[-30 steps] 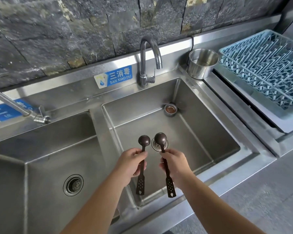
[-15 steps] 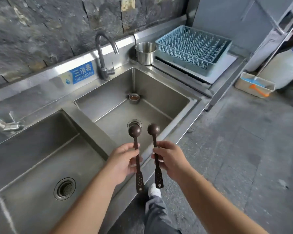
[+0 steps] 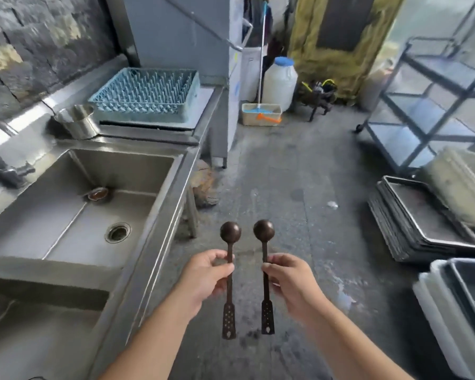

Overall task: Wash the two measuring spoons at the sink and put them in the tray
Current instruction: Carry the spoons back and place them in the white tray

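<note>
Measuring spoons, two: left spoon (image 3: 230, 272) pinched in my left hand (image 3: 203, 281), right spoon (image 3: 265, 270) in right hand (image 3: 292, 283), over floor; carrying step, trays (image 3: 422, 223) next.

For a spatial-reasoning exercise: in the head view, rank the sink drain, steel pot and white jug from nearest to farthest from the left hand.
From the left hand:
1. Sink drain, in the basin to its left.
2. Steel pot, on the counter behind the basin.
3. White jug, on the floor far ahead.
</note>
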`<state>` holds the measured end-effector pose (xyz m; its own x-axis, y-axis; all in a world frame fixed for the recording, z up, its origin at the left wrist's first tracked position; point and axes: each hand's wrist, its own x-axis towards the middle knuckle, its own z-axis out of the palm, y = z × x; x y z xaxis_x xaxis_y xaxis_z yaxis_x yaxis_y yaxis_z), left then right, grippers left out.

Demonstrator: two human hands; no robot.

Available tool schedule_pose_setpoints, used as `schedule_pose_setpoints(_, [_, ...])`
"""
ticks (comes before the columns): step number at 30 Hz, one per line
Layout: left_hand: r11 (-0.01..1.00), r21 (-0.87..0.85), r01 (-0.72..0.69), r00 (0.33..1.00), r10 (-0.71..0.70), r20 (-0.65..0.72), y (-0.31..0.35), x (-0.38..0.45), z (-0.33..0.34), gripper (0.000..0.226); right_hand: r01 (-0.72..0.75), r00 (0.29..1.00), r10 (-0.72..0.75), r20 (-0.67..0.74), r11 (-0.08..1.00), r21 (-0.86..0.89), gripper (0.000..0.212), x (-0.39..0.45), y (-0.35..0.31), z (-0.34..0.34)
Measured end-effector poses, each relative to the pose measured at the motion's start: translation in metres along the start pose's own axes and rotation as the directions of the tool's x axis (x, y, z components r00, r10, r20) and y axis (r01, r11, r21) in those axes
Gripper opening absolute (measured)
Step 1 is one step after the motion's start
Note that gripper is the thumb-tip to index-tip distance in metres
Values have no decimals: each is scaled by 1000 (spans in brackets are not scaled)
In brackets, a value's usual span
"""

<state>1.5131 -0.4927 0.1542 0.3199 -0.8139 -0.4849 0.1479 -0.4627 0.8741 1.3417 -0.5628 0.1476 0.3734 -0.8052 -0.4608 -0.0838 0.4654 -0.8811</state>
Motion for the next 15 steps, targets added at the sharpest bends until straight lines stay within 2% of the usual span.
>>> schedule_pose_setpoints(4, [995,94,-28,984,11,180,7,-2,98,16,29,985,-13,-169,995,95,28,-37,5,-89])
schedule_pose_setpoints(8, [981,186,-62,938,-6,346,5,-15,211,15,88,954,-28,-300,978,188,21,-86,10,-187])
schedule_pose_setpoints(12, [970,234,-73,867,-55,496,-4,-40,326,14,131,900,1,-436,953,274,10,-139,20,-290])
schedule_pose_setpoints(15, [955,280,-98,794,-95,600,-14,-59,407,14,153,826,58,-560,934,322,9,-177,38,-363])
